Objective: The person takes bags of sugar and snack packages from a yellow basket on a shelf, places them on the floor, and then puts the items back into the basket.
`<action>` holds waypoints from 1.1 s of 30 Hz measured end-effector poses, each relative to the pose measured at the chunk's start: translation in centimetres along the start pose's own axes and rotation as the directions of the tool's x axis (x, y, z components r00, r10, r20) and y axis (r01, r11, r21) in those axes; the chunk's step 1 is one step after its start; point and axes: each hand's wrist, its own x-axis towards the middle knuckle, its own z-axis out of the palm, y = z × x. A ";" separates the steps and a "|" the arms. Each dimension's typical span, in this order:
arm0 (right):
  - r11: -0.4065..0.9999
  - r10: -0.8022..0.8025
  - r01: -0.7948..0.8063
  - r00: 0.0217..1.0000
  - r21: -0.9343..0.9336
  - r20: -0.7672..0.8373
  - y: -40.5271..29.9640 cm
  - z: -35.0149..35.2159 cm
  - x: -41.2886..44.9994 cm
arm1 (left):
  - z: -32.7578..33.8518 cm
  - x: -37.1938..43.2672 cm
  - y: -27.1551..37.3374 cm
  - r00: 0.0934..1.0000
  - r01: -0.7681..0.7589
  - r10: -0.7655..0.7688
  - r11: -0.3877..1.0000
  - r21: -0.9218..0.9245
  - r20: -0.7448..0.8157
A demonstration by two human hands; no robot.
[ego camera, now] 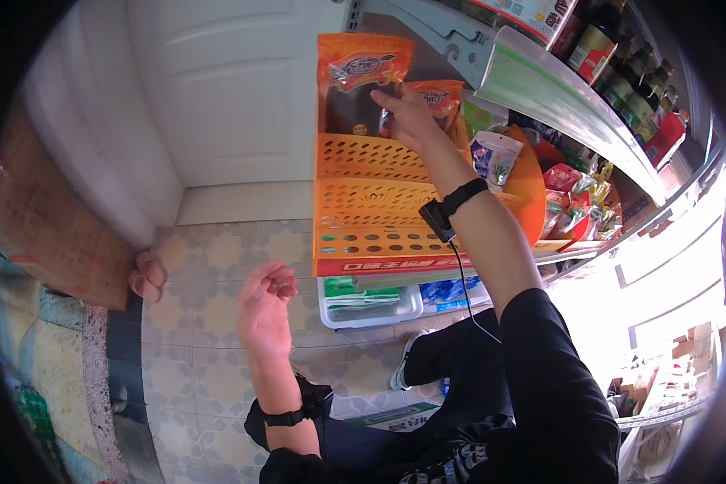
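My right hand [410, 115] is at the right edge of a large orange packet [363, 66] with a dark window. Its thumb lies across the packet's front, and the other fingers are partly hidden. That packet stands upright in the back row of an orange perforated plastic display rack [372, 202]. A second orange packet [444, 100] is just behind my wrist. To the right of my forearm stands a white and blue pouch [495, 156]. Over the tiled floor hangs my left hand [266, 305], slightly blurred, with loosely curled fingers and nothing in it.
A metal shelf edge [572, 109] juts out above right, carrying dark bottles [593, 45]. Small colourful packets [572, 193] fill a bin further right. Below the rack sits a white tray [372, 317] with green packs. A cardboard box [54, 212] and pink slippers [147, 278] are at left.
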 end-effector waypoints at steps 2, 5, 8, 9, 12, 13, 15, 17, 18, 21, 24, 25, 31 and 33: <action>0.991 0.131 -0.131 0.991 -0.019 -0.034 0.0 0.2 -0.2 | -0.5 -0.1 0.0 1.000 -0.003 0.003 1.000 -0.004 -0.015; 0.975 0.111 -0.116 0.993 -0.191 -0.033 -0.1 -0.8 0.1 | 0.0 0.3 -0.2 0.999 -0.040 0.039 0.998 -0.045 -0.034; 0.656 0.213 -0.253 0.966 -0.711 -0.147 -0.2 -1.4 0.5 | 0.1 0.4 0.0 0.998 -0.058 0.057 0.998 -0.010 -0.036; 0.655 0.214 -0.253 0.966 -0.712 -0.146 -0.1 -1.6 0.6 | 0.0 0.4 0.0 0.998 -0.058 0.057 0.998 -0.012 -0.037; 0.366 0.037 -0.127 0.992 -0.922 -0.122 0.2 -2.4 1.1 | 0.0 0.6 0.0 0.997 -0.071 0.071 0.997 -0.003 0.000; 0.297 0.046 -0.108 0.994 -0.949 -0.099 0.0 -3.1 1.5 | 0.2 0.7 -0.1 0.997 -0.074 0.074 0.997 -0.010 0.002; 0.237 0.064 -0.087 0.995 -0.968 -0.074 -0.1 -2.7 1.3 | -0.1 0.7 -0.1 0.997 -0.076 0.076 0.997 -0.008 -0.002; 0.059 0.124 -0.128 0.985 -0.990 -0.120 -1.5 1.1 -0.5 | -0.7 0.1 0.4 0.996 -0.081 0.081 0.997 0.000 -0.049; 0.053 0.111 -0.131 0.986 -0.990 -0.125 -2.0 0.4 -0.4 | -0.6 0.3 0.1 0.996 -0.084 0.083 0.996 -0.007 -0.036; 0.216 0.136 -0.133 0.985 -0.967 -0.105 -1.1 -2.4 0.8 | -0.4 0.5 -0.2 0.996 -0.083 0.083 0.996 -0.023 -0.013; 0.277 0.178 -0.052 0.984 -0.959 -0.002 -0.9 -3.9 0.7 | 0.2 0.4 -0.8 0.999 -0.045 0.045 0.999 -0.017 -0.013; 0.198 0.211 -0.062 0.977 -0.978 -0.019 -1.3 -1.9 0.1 | -0.4 0.1 -0.9 0.999 -0.049 0.049 0.999 0.010 -0.020; 0.214 -0.259 0.107 0.965 -0.971 0.049 -2.0 1.2 -8.2 | 0.5 0.5 -2.1 0.985 -0.110 0.118 0.991 0.070 -0.124; 0.293 -0.404 0.196 0.913 -0.936 0.064 -5.4 2.3 -16.7 | 1.4 0.5 -2.7 0.974 -0.164 0.172 0.984 0.066 -0.144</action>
